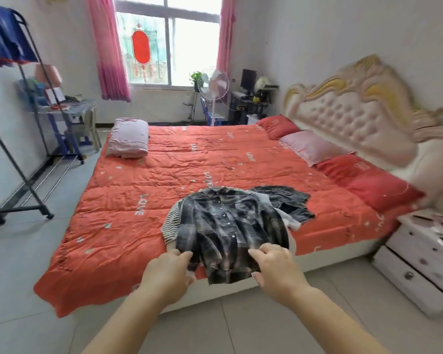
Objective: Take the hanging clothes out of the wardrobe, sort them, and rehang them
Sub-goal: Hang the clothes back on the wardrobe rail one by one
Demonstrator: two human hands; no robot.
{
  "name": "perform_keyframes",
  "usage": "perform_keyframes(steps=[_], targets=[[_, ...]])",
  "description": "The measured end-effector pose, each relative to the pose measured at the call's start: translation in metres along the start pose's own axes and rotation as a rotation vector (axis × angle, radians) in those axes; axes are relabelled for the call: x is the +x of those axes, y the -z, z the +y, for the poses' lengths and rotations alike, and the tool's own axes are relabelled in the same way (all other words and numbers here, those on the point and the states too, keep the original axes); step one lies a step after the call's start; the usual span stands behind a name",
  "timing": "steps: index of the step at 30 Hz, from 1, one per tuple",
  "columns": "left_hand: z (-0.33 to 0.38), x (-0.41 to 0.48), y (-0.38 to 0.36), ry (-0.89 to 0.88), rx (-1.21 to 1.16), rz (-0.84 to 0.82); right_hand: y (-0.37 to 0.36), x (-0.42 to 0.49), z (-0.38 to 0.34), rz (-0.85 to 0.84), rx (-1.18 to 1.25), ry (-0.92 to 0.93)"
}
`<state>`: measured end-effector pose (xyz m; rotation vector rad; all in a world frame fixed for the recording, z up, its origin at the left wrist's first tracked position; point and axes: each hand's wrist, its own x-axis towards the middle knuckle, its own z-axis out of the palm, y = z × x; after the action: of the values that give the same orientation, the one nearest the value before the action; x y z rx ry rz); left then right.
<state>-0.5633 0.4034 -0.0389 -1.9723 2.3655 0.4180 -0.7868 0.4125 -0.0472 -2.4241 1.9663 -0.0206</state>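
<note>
A dark grey plaid shirt (225,226) lies spread on top of a small pile of clothes at the near edge of the red quilt (164,180). Under it show a black-and-white striped garment (172,223) on the left and a dark denim piece (289,203) on the right. My left hand (169,272) pinches the shirt's lower left hem. On the other side my right hand (276,267) grips the lower right hem. A hanger hook seems to stick out at the collar. A black clothes rack (36,129) stands at the left with a blue garment (5,39) hanging on it.
The bed fills the middle of the room, with a folded pink blanket (128,139) at its far left corner and pillows (315,146) along the padded headboard. A white nightstand (425,254) is at the right. A fan (215,88) and desks stand under the window.
</note>
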Motion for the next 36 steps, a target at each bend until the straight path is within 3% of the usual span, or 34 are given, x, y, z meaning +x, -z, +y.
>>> perform_keyframes(steps=[8, 13, 28, 36], targets=[[0.142, 0.154, 0.013, -0.182, 0.041, -0.049, 0.006, 0.052, 0.161, -0.007, -0.013, -0.152], [0.193, 0.236, 0.015, -0.238, 0.067, -0.078, 0.001, 0.101, 0.229, -0.013, 0.013, -0.204], [0.240, 0.545, 0.021, -0.243, 0.044, -0.178, -0.030, 0.362, 0.387, -0.150, 0.043, -0.272], [0.255, 0.675, 0.026, -0.186, 0.045, -0.222, -0.054, 0.484, 0.461, -0.258, 0.079, -0.206]])
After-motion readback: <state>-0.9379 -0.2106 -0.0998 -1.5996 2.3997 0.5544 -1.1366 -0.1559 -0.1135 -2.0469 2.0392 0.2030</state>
